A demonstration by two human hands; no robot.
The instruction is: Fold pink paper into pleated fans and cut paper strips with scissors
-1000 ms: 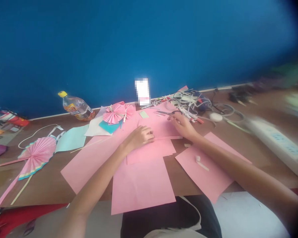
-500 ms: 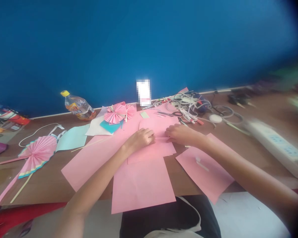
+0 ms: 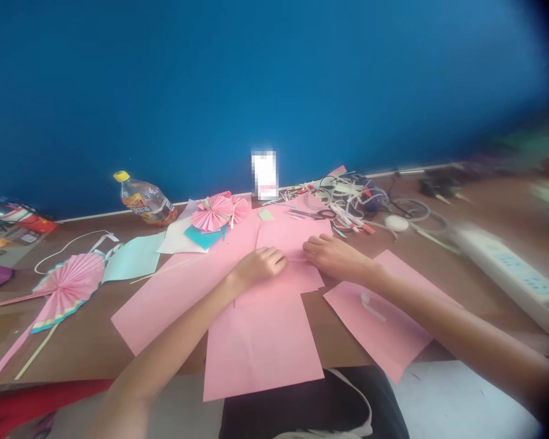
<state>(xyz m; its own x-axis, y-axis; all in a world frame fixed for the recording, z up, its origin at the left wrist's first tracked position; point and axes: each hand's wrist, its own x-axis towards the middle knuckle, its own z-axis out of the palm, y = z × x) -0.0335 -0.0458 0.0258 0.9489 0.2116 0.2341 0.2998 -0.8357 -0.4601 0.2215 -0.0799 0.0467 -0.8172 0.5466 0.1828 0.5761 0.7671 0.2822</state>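
**Blue wall (image 3: 256, 73) behind a paper-strewn table (image 3: 86, 341)**

Deep blue paint fills the upper half of the view, and its right edge fades into dark blur. On that side the white power strip (image 3: 512, 268) and the things beyond it are smeared and hard to read. A pixelated white patch (image 3: 264, 174) stands against the wall. The nearest large pink sheet (image 3: 260, 347) hangs over the table's front edge.

The paper is matte and flat, cut in rectangles that overlap at angles. A pleated pink fan (image 3: 66, 286) with a striped rim lies far left, and small pleated rosettes (image 3: 217, 210) sit beside a clear plastic bottle (image 3: 144, 201) lying on its side. Scissors (image 3: 313, 213) rest by a tangle of cords and paper strips (image 3: 352, 195).

Both forearms reach in from below and meet over a smaller pink sheet (image 3: 295, 235) in the middle of the table. The left hand (image 3: 260, 263) is loosely curled, knuckles up, fingers bent down onto the paper; whether it nips a fold cannot be told. The right hand (image 3: 332, 256) lies palm down, fingers straight and close together, their tips on the sheet just beside the left hand.
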